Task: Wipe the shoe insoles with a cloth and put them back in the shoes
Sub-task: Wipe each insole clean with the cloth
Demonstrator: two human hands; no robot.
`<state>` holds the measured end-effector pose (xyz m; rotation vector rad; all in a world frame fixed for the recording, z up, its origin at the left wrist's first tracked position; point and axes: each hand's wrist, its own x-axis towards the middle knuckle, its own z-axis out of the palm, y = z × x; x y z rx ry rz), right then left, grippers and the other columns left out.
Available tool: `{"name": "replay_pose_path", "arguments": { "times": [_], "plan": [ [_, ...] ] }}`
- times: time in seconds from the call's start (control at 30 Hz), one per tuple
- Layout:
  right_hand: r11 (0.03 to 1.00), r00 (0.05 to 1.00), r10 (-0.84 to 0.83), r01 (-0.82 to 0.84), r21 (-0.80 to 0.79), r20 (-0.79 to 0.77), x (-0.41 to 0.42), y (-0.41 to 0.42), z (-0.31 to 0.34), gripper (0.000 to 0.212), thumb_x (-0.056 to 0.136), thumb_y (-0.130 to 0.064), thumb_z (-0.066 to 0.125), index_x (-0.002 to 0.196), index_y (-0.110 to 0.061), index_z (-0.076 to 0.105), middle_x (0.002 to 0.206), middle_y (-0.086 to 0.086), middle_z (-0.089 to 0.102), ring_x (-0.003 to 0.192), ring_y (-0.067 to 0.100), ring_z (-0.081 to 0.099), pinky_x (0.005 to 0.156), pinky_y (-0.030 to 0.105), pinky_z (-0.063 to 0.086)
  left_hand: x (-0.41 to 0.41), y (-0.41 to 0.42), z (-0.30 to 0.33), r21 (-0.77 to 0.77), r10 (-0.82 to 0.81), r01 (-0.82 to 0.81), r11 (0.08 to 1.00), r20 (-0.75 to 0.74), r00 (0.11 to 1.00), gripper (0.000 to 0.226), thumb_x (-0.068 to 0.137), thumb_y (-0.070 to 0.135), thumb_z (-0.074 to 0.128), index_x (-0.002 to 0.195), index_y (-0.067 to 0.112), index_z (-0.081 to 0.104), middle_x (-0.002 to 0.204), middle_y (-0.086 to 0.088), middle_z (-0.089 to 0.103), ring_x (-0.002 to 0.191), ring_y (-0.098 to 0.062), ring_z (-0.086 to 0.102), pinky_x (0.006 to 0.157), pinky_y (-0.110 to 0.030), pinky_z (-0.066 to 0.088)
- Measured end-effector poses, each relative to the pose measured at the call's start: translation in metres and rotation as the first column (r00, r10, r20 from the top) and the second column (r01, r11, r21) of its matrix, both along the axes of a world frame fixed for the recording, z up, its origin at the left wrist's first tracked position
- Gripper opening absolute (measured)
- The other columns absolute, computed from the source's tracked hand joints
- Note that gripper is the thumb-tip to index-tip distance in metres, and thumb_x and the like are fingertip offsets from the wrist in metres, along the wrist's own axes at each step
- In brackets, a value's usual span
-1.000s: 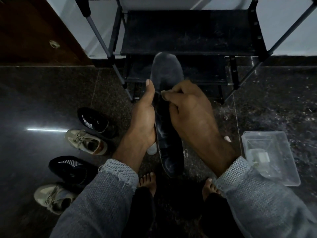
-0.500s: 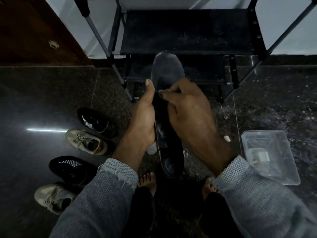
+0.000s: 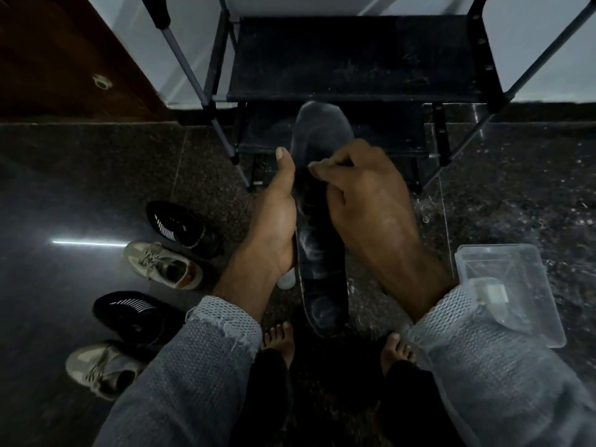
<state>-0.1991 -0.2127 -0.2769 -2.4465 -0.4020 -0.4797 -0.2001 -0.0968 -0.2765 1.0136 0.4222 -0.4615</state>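
Looked like home entryway or hallway corner. Black metal-framed shoe rack [image 3: 361, 59] stood against pale wall [image 3: 532, 43]; dark polished stone floor [image 3: 80, 175] reflected strip of light. Two black sneakers [image 3: 180, 229] and two beige sneakers [image 3: 164, 266] sat loose on floor. Brown wooden door [image 3: 64, 56] at upper left. Person barefoot.

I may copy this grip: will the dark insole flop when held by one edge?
Probably only slightly: the insole spans well beyond the left hand without visibly drooping. Likely light, since the hand holds it along one side. Its smooth-looking heel could be slippery.
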Motion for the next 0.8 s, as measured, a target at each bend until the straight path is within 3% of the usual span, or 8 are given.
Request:
{"name": "replay_pose_path", "arguments": {
  "times": [0.1, 0.27, 0.43, 0.53, 0.73, 0.8],
  "plan": [
    [0.998, 0.998, -0.06, 0.061, 0.035, -0.014, 0.004, -0.007, -0.003, 0.017, 0.088, -0.007, 0.06, 0.097, -0.005, 0.075, 0.092, 0.013, 0.064, 0.083, 0.033, 0.06, 0.067, 0.045, 0.054, -0.001, -0.002, 0.001, 0.003, -0.009, 0.009, 1.0, 0.005, 1.0, 0.064, 0.097, 0.062, 0.029, 0.111, 0.013, 0.068, 0.11, -0.013, 0.072, 0.104, -0.027, 0.069, 0.089, -0.04, 0.055],
    [0.998, 0.998, 0.062, -0.062, 0.019, 0.014, -0.008, 0.014, 0.006, 0.021, 0.088, -0.012, 0.055, 0.092, -0.003, 0.074, 0.089, 0.011, 0.063, 0.079, 0.029, 0.059, 0.063, 0.04, 0.054, 0.0, -0.001, 0.002, 0.056, -0.002, 0.001, 0.998, 0.017, 1.0, 0.064, 0.099, 0.059, 0.027, 0.103, 0.011, 0.07, 0.101, -0.011, 0.075, 0.094, -0.021, 0.073, 0.076, -0.031, 0.06],
    [1.0, 1.0, 0.007, -0.007, -0.009, 0.006, 0.002, -0.003, -0.003, 0.02, 0.086, -0.008, 0.059, 0.097, -0.008, 0.075, 0.091, 0.011, 0.064, 0.08, 0.032, 0.06, 0.065, 0.045, 0.054, 0.0, 0.0, -0.001, 0.019, 0.009, -0.009, 1.0, -0.014, 1.0, 0.067, 0.096, 0.064, 0.029, 0.117, 0.012, 0.066, 0.114, -0.014, 0.071, 0.108, -0.029, 0.067, 0.093, -0.044, 0.052],
    [0.999, 1.0, -0.018, 0.018, 0.036, -0.004, 0.004, -0.006, -0.003, 0.019, 0.085, -0.006, 0.06, 0.097, -0.008, 0.075, 0.09, 0.012, 0.064, 0.08, 0.032, 0.06, 0.067, 0.046, 0.054, 0.0, -0.001, -0.001, -0.008, 0.002, -0.002, 1.0, -0.009, 1.0, 0.066, 0.097, 0.064, 0.027, 0.111, 0.014, 0.068, 0.109, -0.012, 0.073, 0.104, -0.027, 0.069, 0.091, -0.042, 0.054],
    [0.988, 0.988, 0.152, -0.152, 0.007, -0.001, -0.007, 0.013, 0.006, 0.016, 0.084, -0.005, 0.062, 0.093, -0.005, 0.075, 0.09, 0.01, 0.064, 0.078, 0.029, 0.059, 0.062, 0.04, 0.053, 0.001, 0.002, 0.002, -0.019, 0.031, -0.031, 0.999, -0.001, 1.0, 0.066, 0.098, 0.062, 0.029, 0.101, 0.009, 0.069, 0.095, -0.011, 0.075, 0.089, -0.022, 0.074, 0.073, -0.031, 0.061],
    [0.993, 0.993, 0.122, -0.122, -0.001, 0.001, -0.003, 0.007, 0.003, 0.021, 0.087, -0.01, 0.056, 0.095, -0.007, 0.075, 0.091, 0.01, 0.065, 0.08, 0.031, 0.06, 0.065, 0.044, 0.053, 0.001, 0.002, 0.001, -0.031, 0.038, -0.038, 0.999, -0.004, 0.999, 0.066, 0.098, 0.061, 0.028, 0.1, 0.01, 0.069, 0.096, -0.011, 0.076, 0.088, -0.022, 0.074, 0.076, -0.034, 0.061]
  ]
}}
